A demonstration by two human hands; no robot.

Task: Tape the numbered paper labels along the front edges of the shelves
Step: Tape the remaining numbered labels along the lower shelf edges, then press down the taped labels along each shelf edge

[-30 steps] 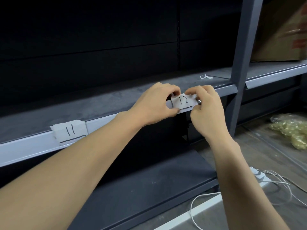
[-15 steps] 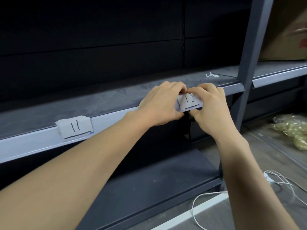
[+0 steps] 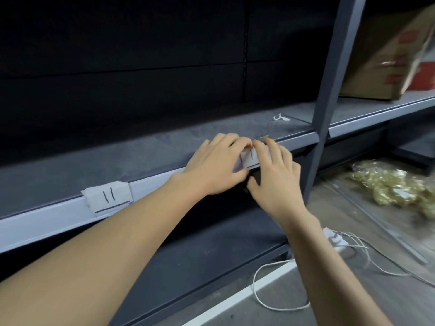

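Labels, two: label 11 (image 3: 108,197) is sitting taped on the pale shelf edge (image 3: 47,222) at far left; label 12 (image 3: 249,159) is lying against the same edge further right, between both hands, with only part of its number showing.
Left hand (image 3: 217,167): is lying flat over the edge, fingertips pressing the top of label 12, thumb touching its lower left corner, not closing round it.
Right hand (image 3: 276,178): is spreading straight fingers over the right half of label 12, pressing, gripping nothing.
Post (image 3: 329,90), one: is rising just right of the hands.
Box (image 3: 386,57), one: is sitting on the next shelf.
Bag (image 3: 395,187), one, gold contents: is lying on the floor.
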